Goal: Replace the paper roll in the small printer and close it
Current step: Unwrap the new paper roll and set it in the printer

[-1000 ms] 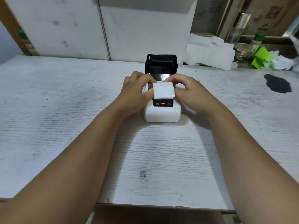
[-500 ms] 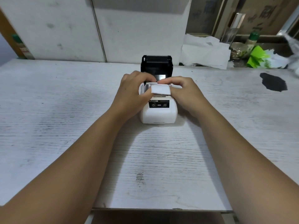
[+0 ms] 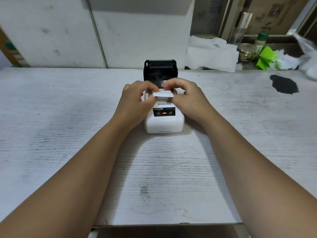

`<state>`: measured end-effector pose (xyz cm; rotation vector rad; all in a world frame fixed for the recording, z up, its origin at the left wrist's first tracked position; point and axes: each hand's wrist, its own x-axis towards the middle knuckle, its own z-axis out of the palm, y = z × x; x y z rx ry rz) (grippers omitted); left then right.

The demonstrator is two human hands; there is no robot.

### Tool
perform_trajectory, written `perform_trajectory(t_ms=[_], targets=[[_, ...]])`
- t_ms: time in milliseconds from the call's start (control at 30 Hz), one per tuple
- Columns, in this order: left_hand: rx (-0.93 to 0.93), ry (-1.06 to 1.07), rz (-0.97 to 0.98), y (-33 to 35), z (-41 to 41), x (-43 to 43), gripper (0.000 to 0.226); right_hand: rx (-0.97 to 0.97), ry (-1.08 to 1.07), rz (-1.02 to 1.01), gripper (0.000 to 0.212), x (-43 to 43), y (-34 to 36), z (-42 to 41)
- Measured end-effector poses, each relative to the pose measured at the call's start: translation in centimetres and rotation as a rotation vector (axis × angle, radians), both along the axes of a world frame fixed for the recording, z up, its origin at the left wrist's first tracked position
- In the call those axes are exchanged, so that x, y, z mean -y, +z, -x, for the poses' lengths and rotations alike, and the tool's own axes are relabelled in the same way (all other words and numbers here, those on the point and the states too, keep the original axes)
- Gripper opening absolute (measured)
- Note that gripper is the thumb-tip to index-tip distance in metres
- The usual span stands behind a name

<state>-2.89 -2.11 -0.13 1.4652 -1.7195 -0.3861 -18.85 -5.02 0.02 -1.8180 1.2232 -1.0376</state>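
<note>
A small white printer (image 3: 163, 123) stands in the middle of the table, its black lid (image 3: 160, 71) raised upright at the back. Its front panel shows a lit orange light. A white paper roll (image 3: 163, 94) rests over the open compartment. My left hand (image 3: 135, 102) pinches its left end and my right hand (image 3: 186, 98) pinches its right end, fingertips meeting above it. The compartment underneath is hidden by my fingers.
The whitewashed wooden table (image 3: 68, 126) has a dark stain (image 3: 283, 84) at the far right. Crumpled white paper (image 3: 212, 54), a bottle (image 3: 260, 41), a green wrapper (image 3: 266, 57) and a jar lie behind the table's back edge. White wall panels stand behind.
The flap of paper that hung down over the control panel has been drawn up and back, so the panel now shows. Both hands stay on the roll.
</note>
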Motion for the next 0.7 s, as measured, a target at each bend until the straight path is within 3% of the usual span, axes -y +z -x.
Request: perform_trajectory(t_ms=[167, 333, 700], targets=[[0.142, -0.014, 0.170, 0.2, -0.2, 0.0, 0.014, -0.011, -0.027, 0.031, 0.021, -0.1, 0.5, 0.2], [0.202, -0.073, 0.148, 0.3, -0.1, -0.4, 0.025, -0.002, -0.052, -0.017, 0.027, -0.1, 0.7, 0.5], [0.160, -0.048, 0.074, 0.2, -0.1, -0.4, 0.025, 0.010, -0.029, -0.100, 0.029, -1.0, 1.3, 0.9]])
